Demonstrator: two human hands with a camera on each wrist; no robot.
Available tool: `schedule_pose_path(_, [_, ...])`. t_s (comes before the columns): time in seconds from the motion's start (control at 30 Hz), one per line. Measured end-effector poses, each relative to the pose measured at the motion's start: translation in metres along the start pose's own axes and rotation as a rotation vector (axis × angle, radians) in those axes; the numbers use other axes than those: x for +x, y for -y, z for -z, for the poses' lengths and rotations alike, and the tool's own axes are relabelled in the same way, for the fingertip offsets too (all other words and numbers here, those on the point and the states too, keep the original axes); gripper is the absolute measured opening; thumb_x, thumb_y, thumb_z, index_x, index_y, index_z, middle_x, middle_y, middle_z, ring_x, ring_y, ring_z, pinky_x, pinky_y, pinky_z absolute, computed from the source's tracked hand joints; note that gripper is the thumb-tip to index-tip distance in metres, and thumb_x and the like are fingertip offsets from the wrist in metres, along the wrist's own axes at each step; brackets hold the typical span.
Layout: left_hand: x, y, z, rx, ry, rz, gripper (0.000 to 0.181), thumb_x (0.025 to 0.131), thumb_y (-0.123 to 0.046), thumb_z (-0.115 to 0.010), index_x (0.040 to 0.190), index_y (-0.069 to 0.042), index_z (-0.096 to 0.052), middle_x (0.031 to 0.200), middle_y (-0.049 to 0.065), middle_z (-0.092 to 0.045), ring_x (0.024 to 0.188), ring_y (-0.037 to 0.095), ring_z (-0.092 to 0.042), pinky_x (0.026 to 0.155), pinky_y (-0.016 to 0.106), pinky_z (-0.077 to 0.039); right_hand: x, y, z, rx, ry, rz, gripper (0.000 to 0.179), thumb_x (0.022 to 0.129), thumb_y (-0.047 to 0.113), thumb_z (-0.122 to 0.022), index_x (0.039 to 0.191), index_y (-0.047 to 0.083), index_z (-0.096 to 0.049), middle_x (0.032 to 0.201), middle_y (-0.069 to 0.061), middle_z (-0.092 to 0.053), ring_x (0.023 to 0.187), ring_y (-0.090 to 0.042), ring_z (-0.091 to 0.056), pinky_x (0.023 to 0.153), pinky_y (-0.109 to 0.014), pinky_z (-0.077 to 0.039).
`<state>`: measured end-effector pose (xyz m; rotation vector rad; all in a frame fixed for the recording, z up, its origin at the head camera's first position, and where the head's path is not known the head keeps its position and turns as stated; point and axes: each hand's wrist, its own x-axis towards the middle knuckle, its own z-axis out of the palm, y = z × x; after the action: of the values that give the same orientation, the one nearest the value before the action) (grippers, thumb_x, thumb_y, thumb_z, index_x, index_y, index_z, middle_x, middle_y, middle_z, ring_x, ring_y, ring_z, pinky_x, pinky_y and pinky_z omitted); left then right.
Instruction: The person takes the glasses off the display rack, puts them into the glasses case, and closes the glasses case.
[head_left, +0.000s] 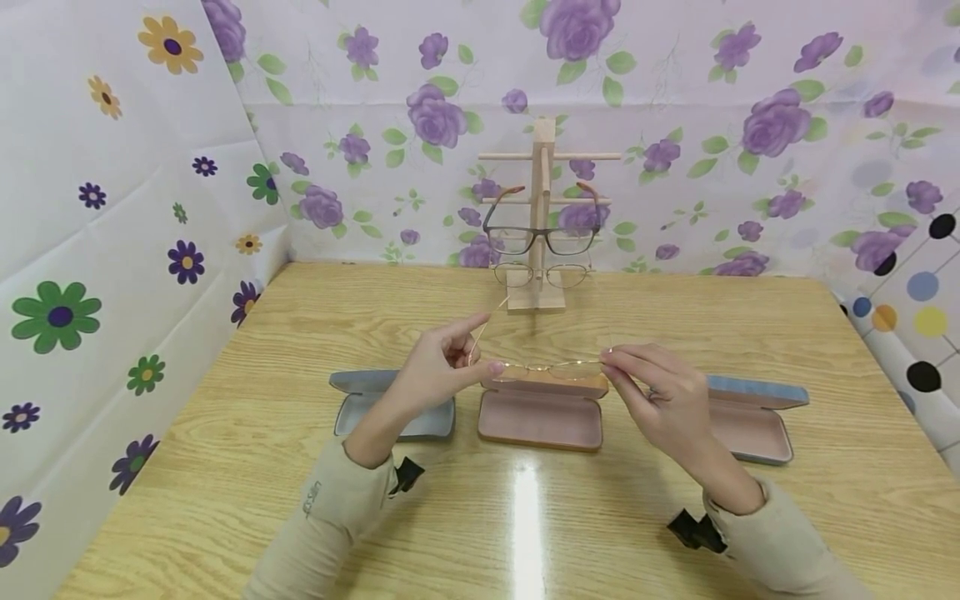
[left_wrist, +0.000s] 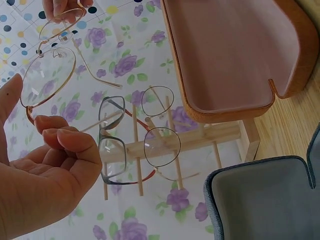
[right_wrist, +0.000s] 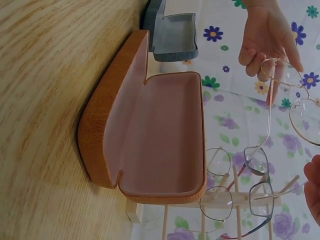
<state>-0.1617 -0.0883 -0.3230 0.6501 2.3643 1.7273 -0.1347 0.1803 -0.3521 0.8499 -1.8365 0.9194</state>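
Both hands hold a pair of thin gold-rimmed eyeglasses (head_left: 537,367) above the middle case. My left hand (head_left: 442,362) grips one end near the hinge, with the thumb at the rim; one temple points away toward the stand. My right hand (head_left: 663,400) pinches the opposite end. In the left wrist view, the round gold rim (left_wrist: 75,75) stands beside the curled fingers of the left hand (left_wrist: 55,170). Only part of the right hand (right_wrist: 313,187) shows at the edge of the right wrist view. Below lies an open orange-brown case (head_left: 540,444) with pink lining.
An open grey-blue case (head_left: 431,421) lies at left, partly behind the left arm. Another open blue case (head_left: 780,393) with pink lining lies at right. Behind stands a wooden rack (head_left: 544,137) bearing dark-framed glasses (head_left: 538,233) and thin round glasses (head_left: 567,276).
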Motion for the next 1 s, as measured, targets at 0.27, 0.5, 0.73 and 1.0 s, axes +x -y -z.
schedule_pose_path(0.27, [0.0006,0.001,0.0008,-0.002,0.029,-0.015,0.065,0.079,-0.013,-0.072,0.135,-0.004,-0.042,0.063,0.001,-0.041,0.058,0.011,-0.035,0.053,0.019,-0.031,-0.0006,0.0002,0.0002,-0.009,0.005,0.007,0.033,0.091,0.026,-0.057,0.081,-0.002,-0.072,0.079,-0.009,-0.068,0.065,-0.021,-0.063,0.059,-0.018,-0.049])
schedule_pose_path(0.5, [0.001,0.0023,0.003,-0.005,0.071,-0.029,0.061,0.08,-0.012,-0.07,0.135,-0.004,-0.043,0.063,0.002,-0.041,0.056,0.011,-0.033,0.051,0.019,-0.029,-0.0011,0.0004,-0.0003,-0.006,0.004,0.011,0.033,0.091,0.026,-0.057,0.081,-0.002,-0.072,0.078,-0.009,-0.068,0.065,-0.021,-0.063,0.06,-0.019,-0.05])
schedule_pose_path(0.73, [0.001,0.0028,0.0048,0.003,0.117,-0.052,0.058,0.082,-0.013,-0.069,0.134,-0.004,-0.045,0.061,0.002,-0.04,0.053,0.01,-0.031,0.049,0.02,-0.027,-0.0002,0.0014,0.0008,0.001,0.007,0.009,0.033,0.091,0.026,-0.056,0.082,-0.002,-0.072,0.079,-0.01,-0.068,0.065,-0.021,-0.063,0.058,-0.018,-0.049])
schedule_pose_path(1.0, [0.0014,0.0007,0.0058,-0.001,0.14,-0.046,0.057,0.082,-0.015,-0.069,0.133,-0.004,-0.046,0.062,0.001,-0.039,0.053,0.01,-0.031,0.049,0.02,-0.027,0.0006,0.0015,0.0018,0.005,0.013,0.007,0.034,0.092,0.027,-0.056,0.083,-0.002,-0.072,0.079,-0.01,-0.068,0.066,-0.021,-0.063,0.057,-0.017,-0.048])
